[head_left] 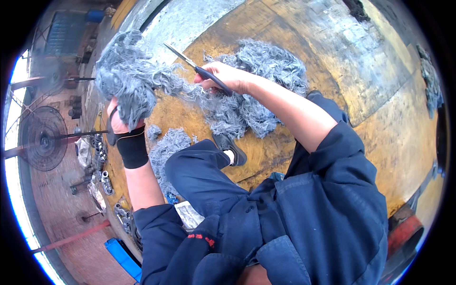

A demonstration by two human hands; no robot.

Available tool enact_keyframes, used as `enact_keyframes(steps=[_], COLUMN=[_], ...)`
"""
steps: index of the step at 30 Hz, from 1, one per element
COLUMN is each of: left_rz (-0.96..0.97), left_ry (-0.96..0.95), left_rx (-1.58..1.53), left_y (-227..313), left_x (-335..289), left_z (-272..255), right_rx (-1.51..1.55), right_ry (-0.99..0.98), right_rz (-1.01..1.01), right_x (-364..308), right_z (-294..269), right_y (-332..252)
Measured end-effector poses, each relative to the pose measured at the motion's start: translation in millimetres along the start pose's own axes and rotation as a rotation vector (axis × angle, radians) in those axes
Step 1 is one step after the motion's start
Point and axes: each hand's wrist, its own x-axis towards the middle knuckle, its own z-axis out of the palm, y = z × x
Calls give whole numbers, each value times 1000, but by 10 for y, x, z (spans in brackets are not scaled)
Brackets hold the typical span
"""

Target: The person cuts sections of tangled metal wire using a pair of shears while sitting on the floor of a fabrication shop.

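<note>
My left hand (119,116), with a black band at the wrist, grips a big tangle of grey-blue fibre (130,71) from below and lifts it at the upper left. Loose strands trail from it toward the right. My right hand (221,76) is closed around the dark handles of a pair of scissors (183,56), whose blades point to the upper left near the strands. Under my right forearm lies a large heap of the same fibre (270,66) on the brown floor sheet. A smaller heap of fibre (168,147) rests beside my left knee.
My shoe (232,151) stands beside the large heap. Round fans (45,137) and metal parts (107,183) line the left side, with a blue bar-like object (122,260) lower down. More fibre (430,80) lies at the far right, and a red object (403,236) sits at the lower right.
</note>
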Motion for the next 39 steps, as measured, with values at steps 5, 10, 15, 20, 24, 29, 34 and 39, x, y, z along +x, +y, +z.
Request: enact_keyframes(steps=[5, 10, 15, 20, 24, 29, 34, 39], left_rz=[52, 79, -7, -614, -642, -361, 73, 288], left_ry=[132, 461, 226, -141, -318, 15, -130, 756], left_rx=[7, 267, 855, 608, 560, -276, -505, -419], left_y=[-422, -1224, -1911, -2018, -1835, -1699, -1697, -1293], left_x=[134, 325, 446, 422, 361, 264, 266, 360], left_z=[-233, -492, -841, -844, -733, -914, -1287, -1598], right_rx=[184, 21, -623, -1031, -836, 97, 558, 26], right_ry=[12, 162, 291, 272, 363, 496, 536, 724], right_rz=[64, 141, 161, 146, 127, 290, 283, 527], right_x=[-34, -87, -37, -50, -21, 25, 58, -11], right_z=[69, 92, 34, -148, -275, -151, -3, -382], right_y=[12, 126, 268, 131, 88, 271, 461, 871])
